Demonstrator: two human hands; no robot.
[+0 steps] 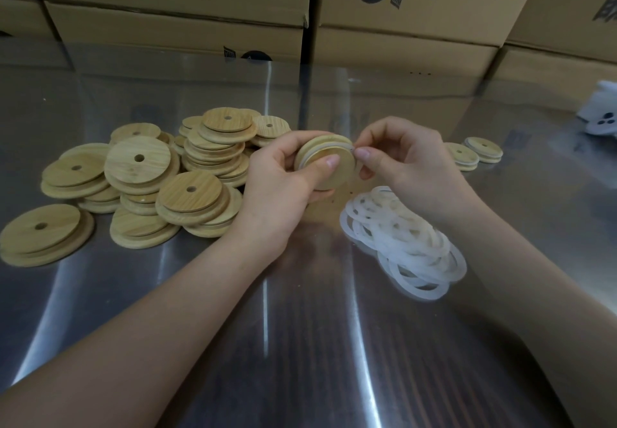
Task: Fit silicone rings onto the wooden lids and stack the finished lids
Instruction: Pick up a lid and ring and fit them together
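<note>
Ring fitting in progress: both hands hold one round wooden lid [329,168] above the steel tabletop [300,327].

The left hand [283,177] grips the lid on edge, thumb across its face and fingers curled behind. The right hand [400,157] pinches the translucent white silicone ring [315,151] at the lid's right rim, thumb and fingers closed on it; the ring lies in the groove around the lid. A loose pile of round wooden lids with centre holes [150,177] lies to the left, near the left wrist. A heap of white silicone rings [400,244] lies under the right forearm. Two short stacks of ringed lids [474,153] stand beyond the right hand, well apart from the pile. Brown cardboard boxes [400,10] line the far edge. A white object [601,113] sits far right; its kind cannot be told.
</note>
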